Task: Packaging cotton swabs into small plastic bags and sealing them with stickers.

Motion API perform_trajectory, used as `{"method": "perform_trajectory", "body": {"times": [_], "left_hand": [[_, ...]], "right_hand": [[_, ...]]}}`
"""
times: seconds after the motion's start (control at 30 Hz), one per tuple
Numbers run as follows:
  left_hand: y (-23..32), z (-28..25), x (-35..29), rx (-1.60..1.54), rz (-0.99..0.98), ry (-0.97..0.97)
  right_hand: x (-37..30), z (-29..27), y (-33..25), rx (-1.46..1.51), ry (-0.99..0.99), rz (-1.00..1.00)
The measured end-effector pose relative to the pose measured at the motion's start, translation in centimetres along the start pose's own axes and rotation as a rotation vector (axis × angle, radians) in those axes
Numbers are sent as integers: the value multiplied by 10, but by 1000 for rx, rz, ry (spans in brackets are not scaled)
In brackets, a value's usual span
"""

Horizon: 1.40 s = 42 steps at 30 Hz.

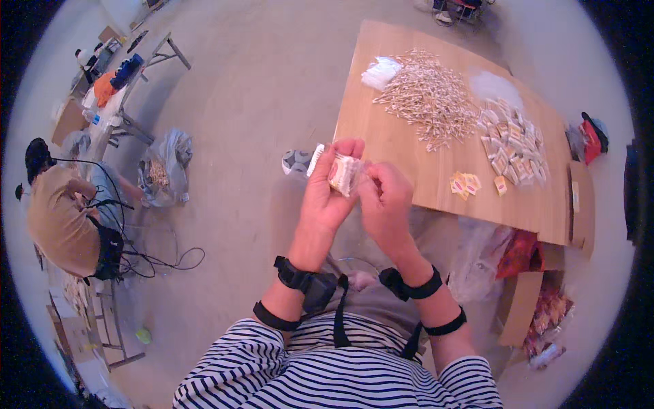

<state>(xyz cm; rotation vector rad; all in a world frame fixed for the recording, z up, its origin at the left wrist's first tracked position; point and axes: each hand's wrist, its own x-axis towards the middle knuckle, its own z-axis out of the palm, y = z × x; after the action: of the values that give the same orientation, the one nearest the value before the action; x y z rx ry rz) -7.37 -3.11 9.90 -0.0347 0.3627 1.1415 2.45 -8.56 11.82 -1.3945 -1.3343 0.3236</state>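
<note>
My left hand [323,201] is closed around a small clear plastic bag of cotton swabs [343,174], palm turned up. At the bag's right end, the fingers of my right hand [387,201] pinch its loose plastic edge. Both hands are held up in front of me, just left of the wooden table [381,160]. On that table lies a wide heap of loose cotton swabs [432,99]. To the right of the heap, filled swab bags [512,146] are piled up. Several small yellow and white cards [464,183] lie near the table's front edge.
White plastic bags [381,72] lie at the table's far left corner. Cardboard boxes [521,307] and plastic wrapping [479,262] are by the table's near right side. At left, a person [71,211] bends near a plastic sack [167,167], with black cables [160,259] beside them.
</note>
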Motion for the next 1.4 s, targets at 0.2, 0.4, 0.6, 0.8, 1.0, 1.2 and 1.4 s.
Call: {"method": "perform_trajectory", "body": {"times": [0.2,0.4,0.6,0.8,1.0,1.2,1.4], "left_hand": [[-17,13,-5,33,-1,-40],[-22,21,-6,121,25,-105],[-27,15,-7,171,31,-139],[-28,19,-4,136,83,-61],[-39,20,-8,108,99,-255],[-44,27,-12,84,80,-167],[-46,30,-14,78,83,-180]], "right_hand": [[-7,-24,-6,97,7,128],[-12,-24,-4,147,-27,140],[-14,-36,1,126,-46,157],[-8,-34,-6,254,26,271],[-4,-24,-6,246,64,259],[-4,-20,3,332,131,359],[2,-28,-4,441,113,479]]}}
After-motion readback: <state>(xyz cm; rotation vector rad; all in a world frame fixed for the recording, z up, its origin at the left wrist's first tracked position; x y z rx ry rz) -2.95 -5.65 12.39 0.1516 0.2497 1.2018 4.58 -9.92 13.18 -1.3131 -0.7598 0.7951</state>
